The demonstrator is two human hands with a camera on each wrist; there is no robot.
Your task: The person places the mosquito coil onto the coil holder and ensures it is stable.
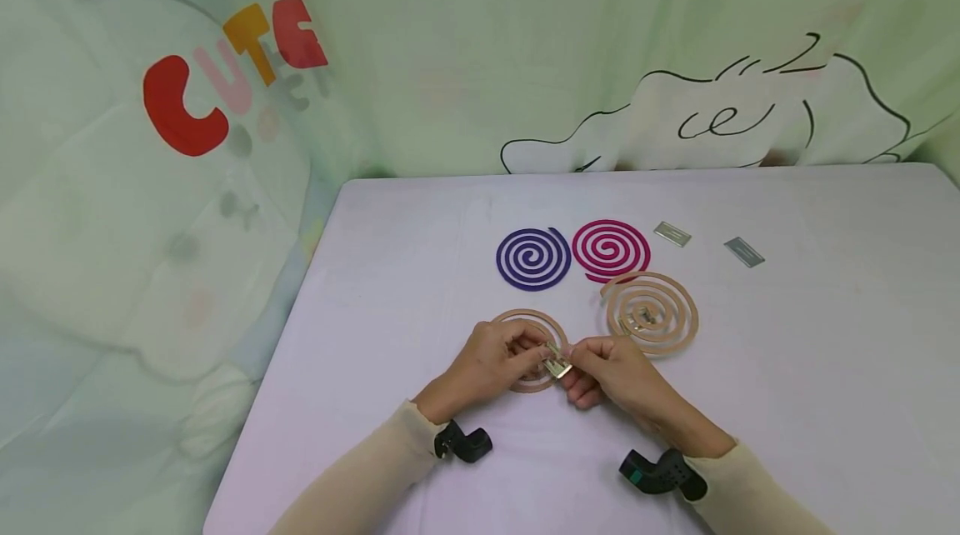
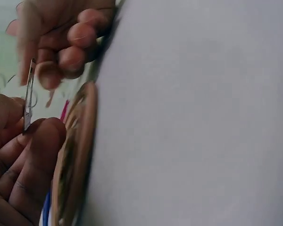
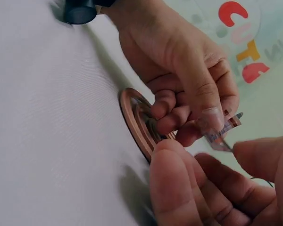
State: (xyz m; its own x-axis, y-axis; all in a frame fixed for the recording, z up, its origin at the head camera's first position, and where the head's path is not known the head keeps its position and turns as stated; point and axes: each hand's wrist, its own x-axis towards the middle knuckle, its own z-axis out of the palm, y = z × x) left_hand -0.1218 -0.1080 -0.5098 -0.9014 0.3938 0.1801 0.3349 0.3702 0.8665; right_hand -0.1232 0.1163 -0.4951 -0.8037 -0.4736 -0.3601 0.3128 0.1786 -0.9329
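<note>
My left hand (image 1: 501,362) pinches a small, shiny metal coil stand (image 1: 557,367) between thumb and fingers. From the other side my right hand (image 1: 618,372) grips the stand's edge with its thumb and fingertips. The left wrist view shows the stand (image 2: 28,101) nearly edge-on; the right wrist view shows its slotted plate (image 3: 221,134), partly covered by the left thumb. Below the hands lies a tan mosquito coil (image 1: 531,388), its middle hidden by them. Just beyond the right hand is another tan mosquito coil (image 1: 692,318), with a metal stand (image 1: 637,320) at its centre.
Farther back lie a purple coil (image 1: 531,255) and a magenta coil (image 1: 610,250), the latter slightly overlapped by the right tan coil. Two flat metal stands (image 1: 672,234) rest at the back right. A printed curtain (image 1: 420,60) hangs behind the white table (image 1: 840,352).
</note>
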